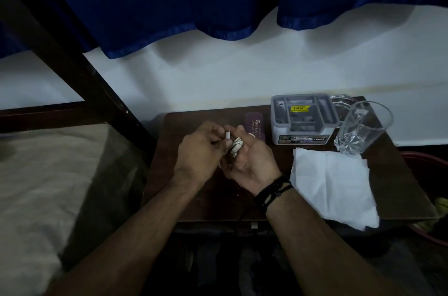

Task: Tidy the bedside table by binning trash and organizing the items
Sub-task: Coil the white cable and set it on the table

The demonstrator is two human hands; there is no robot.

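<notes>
Our left hand point(201, 147) pinches the cable point(235, 145) plug; our right hand point(252, 160) cups the coil. We should wind tightly, then place it in the organizer point(303, 118), far right.

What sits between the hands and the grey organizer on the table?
In the head view, a purple case lies between the hands, which hold a coiled white cable, and the grey organizer; the right hand's fingers partly overlap it.
</notes>
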